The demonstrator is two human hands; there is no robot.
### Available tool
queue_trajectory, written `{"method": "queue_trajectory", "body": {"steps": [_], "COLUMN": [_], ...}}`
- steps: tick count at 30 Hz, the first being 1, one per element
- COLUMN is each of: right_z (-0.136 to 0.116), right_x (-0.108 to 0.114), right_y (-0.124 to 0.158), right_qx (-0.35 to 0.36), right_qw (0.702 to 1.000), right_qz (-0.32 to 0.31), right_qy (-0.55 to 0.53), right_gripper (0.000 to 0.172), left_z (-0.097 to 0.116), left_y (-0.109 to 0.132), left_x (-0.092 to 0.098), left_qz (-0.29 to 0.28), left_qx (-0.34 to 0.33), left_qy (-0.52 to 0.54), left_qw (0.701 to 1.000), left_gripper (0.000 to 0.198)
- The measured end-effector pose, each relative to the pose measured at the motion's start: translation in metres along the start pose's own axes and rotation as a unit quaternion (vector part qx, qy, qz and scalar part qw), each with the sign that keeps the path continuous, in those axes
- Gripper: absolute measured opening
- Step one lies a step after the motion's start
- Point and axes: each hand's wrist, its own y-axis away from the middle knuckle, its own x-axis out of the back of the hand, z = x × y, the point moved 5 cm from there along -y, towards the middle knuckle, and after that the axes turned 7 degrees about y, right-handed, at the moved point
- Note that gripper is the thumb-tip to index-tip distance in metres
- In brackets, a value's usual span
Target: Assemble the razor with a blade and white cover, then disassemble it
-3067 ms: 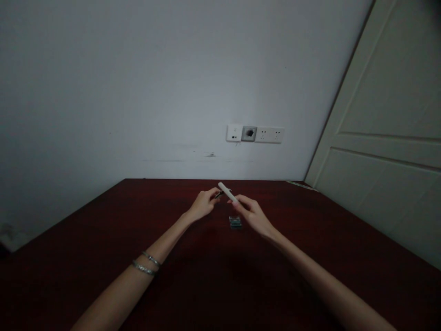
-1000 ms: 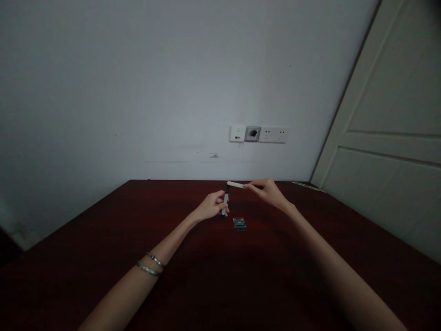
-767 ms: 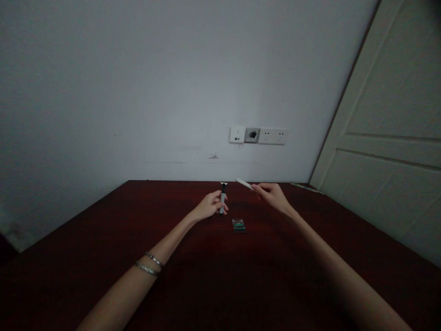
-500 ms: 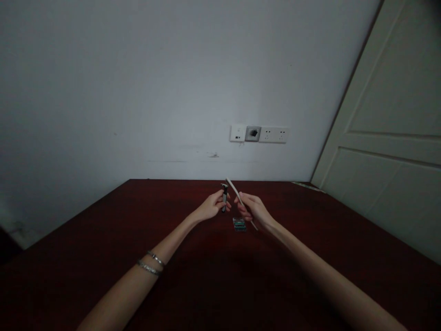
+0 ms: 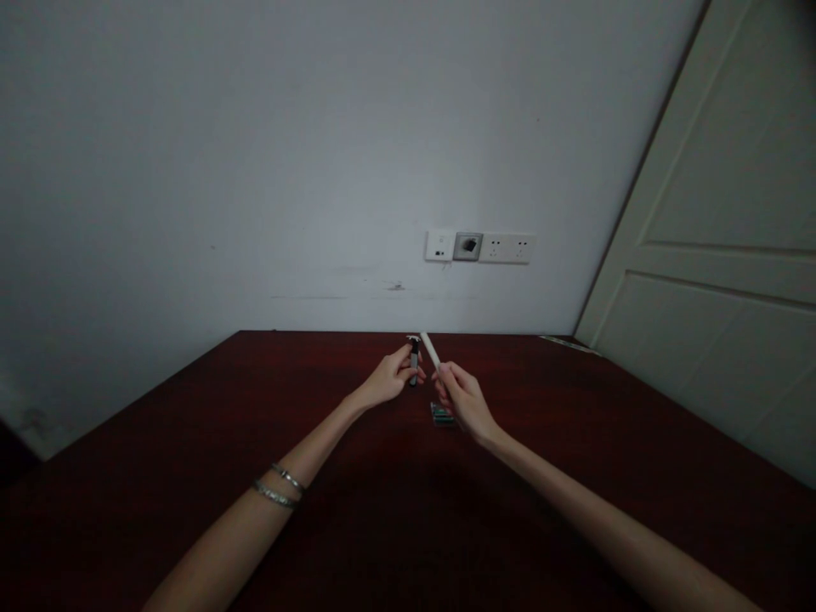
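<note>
My left hand [image 5: 390, 380] is closed around the grey-and-black handle of a razor [image 5: 414, 364], held nearly upright with its T-shaped head at the top. My right hand [image 5: 465, 398] grips a long white stick [image 5: 430, 349]; its upper end leans left, close beside the razor's head. Whether the two touch, I cannot tell. Below the hands a small green pack [image 5: 441, 415] with a clear-looking cover lies on the dark red table [image 5: 382, 510]. The fingers of my right hand hide part of it, and its contents are too small to make out.
A white wall [image 5: 319, 170] rises behind the table's far edge, with a row of sockets [image 5: 503, 248] on it. At the right stands a pale panelled door [image 5: 720, 280]. A thin strip [image 5: 569, 344] lies near the far right table edge.
My right hand has turned the white stick, so its broader side now shows and its lower end is hidden. The razor in my left hand has risen slightly and its head has turned.
</note>
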Motion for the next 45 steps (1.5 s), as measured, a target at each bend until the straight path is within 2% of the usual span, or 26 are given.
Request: {"method": "queue_trajectory", "body": {"steps": [4, 10, 14, 22, 27, 32, 38, 45], "right_z": [0.013, -0.01, 0.0, 0.001, 0.014, 0.004, 0.012, 0.003], "right_x": [-0.001, -0.001, -0.004, -0.002, -0.007, -0.002, -0.012, -0.02], "right_y": [0.01, 0.0, 0.003, 0.002, 0.008, 0.001, 0.004, 0.003], "right_qx": [-0.011, 0.047, 0.036, 0.056, 0.031, 0.077, 0.04, 0.046], "right_qw": [0.999, 0.998, 0.998, 0.996, 0.998, 0.993, 0.997, 0.998], "right_qz": [-0.005, 0.028, 0.026, 0.05, 0.036, 0.077, 0.062, 0.05], "right_qy": [0.03, 0.035, 0.038, 0.038, 0.047, 0.046, 0.017, 0.007], "right_gripper": [0.034, 0.036, 0.037, 0.036, 0.034, 0.032, 0.033, 0.033], "left_z": [0.005, 0.001, 0.003, 0.0, 0.004, 0.004, -0.003, -0.004], "left_y": [-0.001, 0.001, 0.002, 0.004, 0.003, 0.005, 0.006, 0.004], "left_x": [0.006, 0.003, 0.002, 0.001, 0.003, 0.004, 0.005, 0.008], "left_qz": [0.025, 0.018, 0.024, 0.034, 0.06, 0.069, 0.072, 0.083], "left_qx": [-0.018, -0.012, -0.03, -0.034, -0.023, -0.032, -0.027, -0.033], "left_qy": [-0.015, -0.08, -0.135, -0.157, -0.159, -0.196, -0.226, -0.214], "left_qw": [0.999, 0.997, 0.99, 0.986, 0.985, 0.978, 0.971, 0.973], "left_gripper": [0.018, 0.019, 0.02, 0.022, 0.027, 0.022, 0.025, 0.028]}}
